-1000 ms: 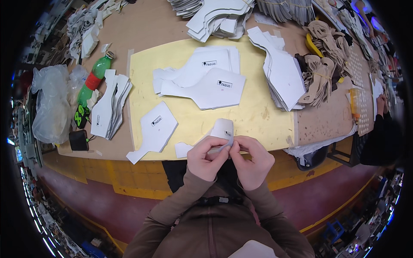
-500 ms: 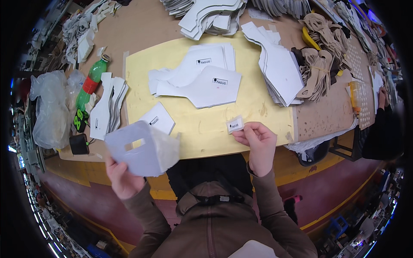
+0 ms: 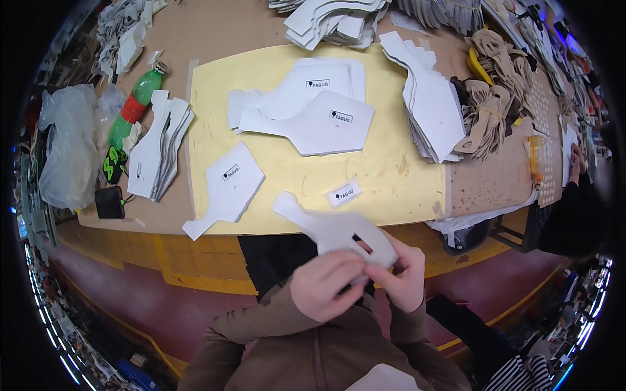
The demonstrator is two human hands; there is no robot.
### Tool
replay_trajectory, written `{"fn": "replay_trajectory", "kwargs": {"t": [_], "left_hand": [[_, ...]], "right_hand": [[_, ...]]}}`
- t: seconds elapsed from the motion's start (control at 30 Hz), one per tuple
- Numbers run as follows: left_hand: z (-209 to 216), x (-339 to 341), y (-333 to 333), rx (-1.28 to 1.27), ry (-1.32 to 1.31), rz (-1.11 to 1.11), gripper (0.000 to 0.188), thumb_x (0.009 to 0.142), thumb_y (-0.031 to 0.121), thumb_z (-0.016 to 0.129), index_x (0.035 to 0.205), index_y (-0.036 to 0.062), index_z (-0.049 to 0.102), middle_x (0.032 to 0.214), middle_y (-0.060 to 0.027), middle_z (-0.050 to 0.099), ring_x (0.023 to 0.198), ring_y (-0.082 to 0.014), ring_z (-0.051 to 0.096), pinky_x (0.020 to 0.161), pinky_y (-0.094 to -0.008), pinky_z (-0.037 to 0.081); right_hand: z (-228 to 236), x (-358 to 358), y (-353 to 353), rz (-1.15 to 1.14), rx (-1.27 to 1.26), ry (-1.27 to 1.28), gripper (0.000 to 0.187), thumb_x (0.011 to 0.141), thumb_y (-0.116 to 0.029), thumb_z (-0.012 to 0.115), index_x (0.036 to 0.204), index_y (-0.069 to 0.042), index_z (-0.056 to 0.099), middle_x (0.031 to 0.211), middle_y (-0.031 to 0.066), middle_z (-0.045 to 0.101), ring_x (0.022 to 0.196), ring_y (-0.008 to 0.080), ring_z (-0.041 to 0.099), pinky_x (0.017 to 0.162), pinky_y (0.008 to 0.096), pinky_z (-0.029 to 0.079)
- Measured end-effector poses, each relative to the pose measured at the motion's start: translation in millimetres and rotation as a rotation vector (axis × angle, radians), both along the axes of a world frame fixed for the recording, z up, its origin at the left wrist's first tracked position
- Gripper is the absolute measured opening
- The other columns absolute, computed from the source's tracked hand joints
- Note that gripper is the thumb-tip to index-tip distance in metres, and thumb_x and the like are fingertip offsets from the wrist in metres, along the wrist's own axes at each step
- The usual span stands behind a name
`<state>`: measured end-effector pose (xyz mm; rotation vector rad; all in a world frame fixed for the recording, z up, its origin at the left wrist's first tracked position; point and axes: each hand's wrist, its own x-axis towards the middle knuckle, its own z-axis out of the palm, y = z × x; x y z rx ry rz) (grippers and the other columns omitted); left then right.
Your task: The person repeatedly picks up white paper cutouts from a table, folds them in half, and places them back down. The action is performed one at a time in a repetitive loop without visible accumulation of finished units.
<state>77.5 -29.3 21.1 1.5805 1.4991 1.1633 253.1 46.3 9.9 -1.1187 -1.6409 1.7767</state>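
Pinching a white cut piece [image 3: 336, 226] with both bare hands, a person in a brown jacket [image 3: 280, 358] is seen from above at a work table [image 3: 482, 189]. The left hand [image 3: 328, 287] has its fingertips closed on the piece's lower edge; the right hand [image 3: 405, 277] grasps its right end, beside a small dark slot. Slightly blurred, the piece is held at the table's near edge, its narrow tail pointing up and left over a yellow sheet [image 3: 398, 179]. Just above it, on that sheet, lies a small rectangular label [image 3: 343, 193] with dark print. To the left rests a similar single printed piece [image 3: 236, 182]; farther back is an overlapping pile of white pieces [image 3: 336, 124]. A taller white stack [image 3: 433, 114] stands right, near beige bundles [image 3: 486, 120]. A green bottle [image 3: 147, 83] with a red band lies far left.
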Motion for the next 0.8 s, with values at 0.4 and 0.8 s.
{"fn": "replay_trajectory", "kwargs": {"t": [0.4,0.8], "left_hand": [[-51.0,-42.4,53.7,-0.055,0.258,0.165,0.015,0.086,0.007,0.074,0.101,0.0046,0.072,0.106,-0.0071,0.067,0.101,-0.0267,0.062,0.088,-0.0391,0.049],[-63.3,-50.4,64.1,0.008,0.449,0.112,0.021,0.082,0.012,0.076,0.104,0.0137,0.076,0.11,-0.0024,0.064,0.104,-0.0269,0.057,0.093,-0.0397,0.044]], "right_hand": [[18.5,13.2,25.6,0.412,0.235,-0.16,0.024,0.09,-0.006,0.073,0.114,-0.004,0.075,0.093,0.0119,0.076,0.076,0.0249,0.074,0.066,0.0301,0.057],[12.0,-1.7,25.2,0.446,0.223,-0.017,0.024,0.086,-0.003,0.075,0.11,-0.002,0.075,0.094,0.012,0.077,0.076,0.0239,0.074,0.067,0.0292,0.056]]}}
